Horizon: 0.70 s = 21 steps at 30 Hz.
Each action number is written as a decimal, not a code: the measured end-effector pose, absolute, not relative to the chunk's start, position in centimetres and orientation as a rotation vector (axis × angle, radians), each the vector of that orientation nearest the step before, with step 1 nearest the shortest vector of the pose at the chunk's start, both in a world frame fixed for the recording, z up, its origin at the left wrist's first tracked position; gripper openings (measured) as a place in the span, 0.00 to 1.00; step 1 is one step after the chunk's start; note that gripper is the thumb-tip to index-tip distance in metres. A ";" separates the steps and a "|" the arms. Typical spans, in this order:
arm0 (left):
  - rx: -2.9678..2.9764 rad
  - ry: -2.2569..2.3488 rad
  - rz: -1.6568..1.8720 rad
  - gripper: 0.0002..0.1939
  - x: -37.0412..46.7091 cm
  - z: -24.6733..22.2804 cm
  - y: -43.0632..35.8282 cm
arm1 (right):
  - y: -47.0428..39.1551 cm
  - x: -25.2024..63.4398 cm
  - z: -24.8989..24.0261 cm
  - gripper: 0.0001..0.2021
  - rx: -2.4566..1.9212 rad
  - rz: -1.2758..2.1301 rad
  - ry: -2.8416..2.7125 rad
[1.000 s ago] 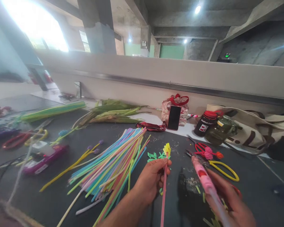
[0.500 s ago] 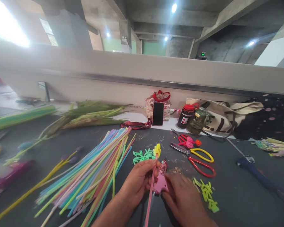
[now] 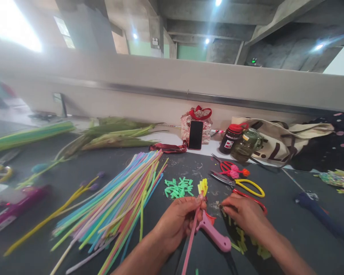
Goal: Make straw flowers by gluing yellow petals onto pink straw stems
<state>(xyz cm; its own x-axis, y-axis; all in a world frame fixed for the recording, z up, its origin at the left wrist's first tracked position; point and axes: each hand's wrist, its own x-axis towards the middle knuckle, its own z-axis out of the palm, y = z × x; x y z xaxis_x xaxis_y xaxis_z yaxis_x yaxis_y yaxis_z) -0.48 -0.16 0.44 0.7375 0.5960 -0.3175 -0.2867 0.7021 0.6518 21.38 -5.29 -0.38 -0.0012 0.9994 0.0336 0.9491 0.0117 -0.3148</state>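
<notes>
My left hand (image 3: 177, 217) is closed around a long pink stem (image 3: 190, 242), which looks like a pipe cleaner. Short yellow pieces (image 3: 202, 186) cluster at its upper end. A pink glue gun (image 3: 216, 235) with an orange-red trigger sits against the same fingers, its handle angled to the lower right; whether they grip it I cannot tell. Over to the right, my right hand (image 3: 244, 212) has its fingertips pinched together above short yellow-green pieces (image 3: 241, 241). What is between those fingertips is too small to make out. Short green pieces (image 3: 179, 188) lie beyond my left hand.
A pile of pastel stems (image 3: 111, 206) covers the left of the dark table. Scissors with yellow and red handles (image 3: 249, 187) lie beyond my right hand. Behind stand a phone (image 3: 195, 135), a black bottle (image 3: 229, 141) and a green jug (image 3: 244, 147). Husks (image 3: 117, 141) lie back left.
My right hand has left the glue gun and moved right, to the yellow-green pieces. The glue gun's pink handle now shows, pointing lower right. My left hand still holds the pink stem.
</notes>
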 end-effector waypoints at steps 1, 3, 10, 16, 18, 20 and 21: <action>0.609 0.543 0.515 0.11 -0.4 0.5 -0.2 | -5.3 21.0 -0.6 0.07 -2.050 0.277 -2.036; 0.600 0.548 0.508 0.10 -0.4 0.5 -0.2 | -5.4 20.4 -0.8 0.06 -2.093 0.241 -2.017; 0.604 0.566 0.508 0.12 -0.4 0.3 -0.2 | -5.3 20.9 -1.3 0.08 -2.095 0.313 -1.933; 0.608 0.577 0.497 0.11 -0.2 0.2 -0.3 | -5.6 19.7 1.6 0.08 -1.756 0.811 -1.435; 0.613 0.575 0.503 0.11 -0.1 0.2 -0.4 | -5.6 18.5 3.0 0.06 -1.539 0.993 -1.120; 0.608 0.580 0.521 0.12 -0.1 0.2 -0.4 | -5.5 17.2 4.0 0.11 -1.378 1.091 -0.952; 0.603 0.584 0.532 0.12 0.0 0.3 -0.4 | -5.3 16.7 4.3 0.13 -1.322 1.130 -0.913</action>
<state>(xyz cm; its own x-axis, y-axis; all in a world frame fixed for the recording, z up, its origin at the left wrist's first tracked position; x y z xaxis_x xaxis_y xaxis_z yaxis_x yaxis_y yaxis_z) -0.04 -0.45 0.27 0.7129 0.6106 -0.3450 -0.2864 0.7025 0.6516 16.74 -5.34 4.28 0.2431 0.9642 -0.1063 -0.0986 -0.0844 -0.9915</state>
